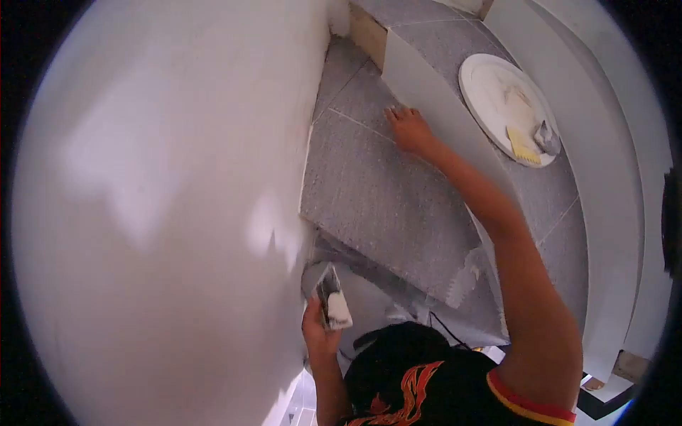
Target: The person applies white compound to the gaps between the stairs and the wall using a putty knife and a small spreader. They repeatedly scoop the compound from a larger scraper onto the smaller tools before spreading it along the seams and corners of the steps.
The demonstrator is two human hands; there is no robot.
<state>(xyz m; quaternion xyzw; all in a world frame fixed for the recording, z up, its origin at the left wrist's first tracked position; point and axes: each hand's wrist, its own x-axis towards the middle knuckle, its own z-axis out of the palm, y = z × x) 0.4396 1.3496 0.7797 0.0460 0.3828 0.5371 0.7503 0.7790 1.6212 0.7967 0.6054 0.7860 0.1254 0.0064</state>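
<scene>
My left hand (320,330) grips a small open container (332,298) with a lump of white paste in it, held near the white wall. My right hand (410,131) reaches forward onto the grey tiled step (383,188), fingers bent down and slightly apart on the tile, beside a thin light joint line and the pale riser. Nothing shows in its fingers. On the higher step to the right lies a round white lid (497,99) with a yellow notched spreader (523,148) and a crumpled grey piece (546,138) on it.
The white wall (163,213) fills the left side. Curved pale risers (604,177) and grey treads run along the right. A whitish smear (465,277) marks the near part of the step. Below its front edge are a rounded light object (362,295) and a dark cable (447,330).
</scene>
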